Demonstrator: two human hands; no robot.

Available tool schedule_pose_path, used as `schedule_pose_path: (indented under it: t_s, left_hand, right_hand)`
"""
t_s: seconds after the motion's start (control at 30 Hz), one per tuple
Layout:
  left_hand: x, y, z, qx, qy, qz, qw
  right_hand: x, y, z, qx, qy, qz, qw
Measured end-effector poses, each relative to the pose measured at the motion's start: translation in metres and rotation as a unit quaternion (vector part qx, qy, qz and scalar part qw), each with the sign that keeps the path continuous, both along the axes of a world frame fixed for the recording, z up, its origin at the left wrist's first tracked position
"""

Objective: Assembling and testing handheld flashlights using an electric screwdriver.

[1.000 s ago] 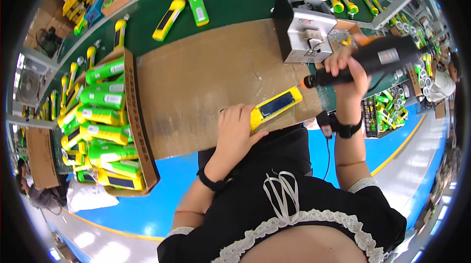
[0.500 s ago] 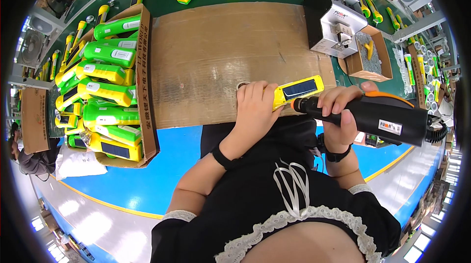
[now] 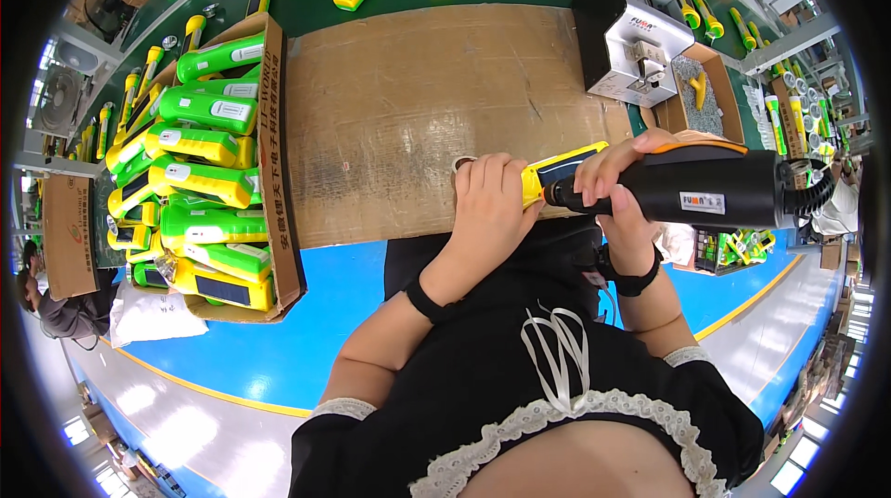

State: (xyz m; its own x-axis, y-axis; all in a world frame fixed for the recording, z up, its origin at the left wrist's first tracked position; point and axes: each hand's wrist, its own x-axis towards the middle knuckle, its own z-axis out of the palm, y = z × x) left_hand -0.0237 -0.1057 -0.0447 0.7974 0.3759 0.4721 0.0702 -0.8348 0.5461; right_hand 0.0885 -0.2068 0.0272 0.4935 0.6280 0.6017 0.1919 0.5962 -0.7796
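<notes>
At the near edge of the cardboard-covered desk (image 3: 408,108), the left hand (image 3: 490,206) is wrapped tight around a yellow flashlight body (image 3: 555,173), pinning it just above the desk's edge. The right hand (image 3: 620,196) is clamped around a black electric screwdriver (image 3: 691,187), its tip meeting the flashlight's end. To drive cleanly, I judge the bit should stay in line with the screw and the casing be held steady. A carton of green and yellow flashlights (image 3: 200,173) sits to the left; a grey metal machine (image 3: 631,34) stands beyond.
</notes>
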Motion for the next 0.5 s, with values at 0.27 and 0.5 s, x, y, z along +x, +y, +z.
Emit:
schedule_pose_path:
  t_s: [0.27, 0.5]
  left_hand:
    - [0.0, -0.002, 0.001, -0.007, 0.003, 0.001, 1.0]
    - [0.0, -0.002, 0.0, 0.001, 0.011, 0.006, 1.0]
  right_hand:
    - [-0.004, -0.001, 0.002, -0.003, -0.017, -0.011, 1.0]
    - [-0.003, 0.007, 0.022, 0.017, 0.072, -0.086, 0.994]
